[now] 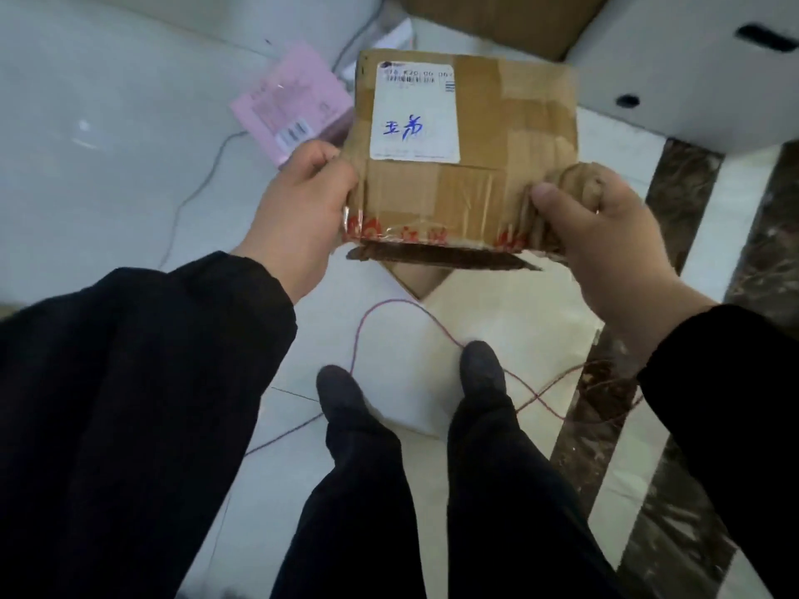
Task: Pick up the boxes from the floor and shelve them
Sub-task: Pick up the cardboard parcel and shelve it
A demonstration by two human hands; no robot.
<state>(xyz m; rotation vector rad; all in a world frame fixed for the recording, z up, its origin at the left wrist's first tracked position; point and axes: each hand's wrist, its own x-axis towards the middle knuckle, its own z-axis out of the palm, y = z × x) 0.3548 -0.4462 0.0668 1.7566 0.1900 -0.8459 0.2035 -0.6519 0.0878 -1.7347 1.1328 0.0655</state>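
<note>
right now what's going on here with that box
A person stands holding a taped cardboard parcel with a white shipping label off the floor. The left hand grips its near left corner and the right hand its crumpled near right corner. A pink box lies on the tiled floor beyond it, and a red cord loops by the feet.
</note>
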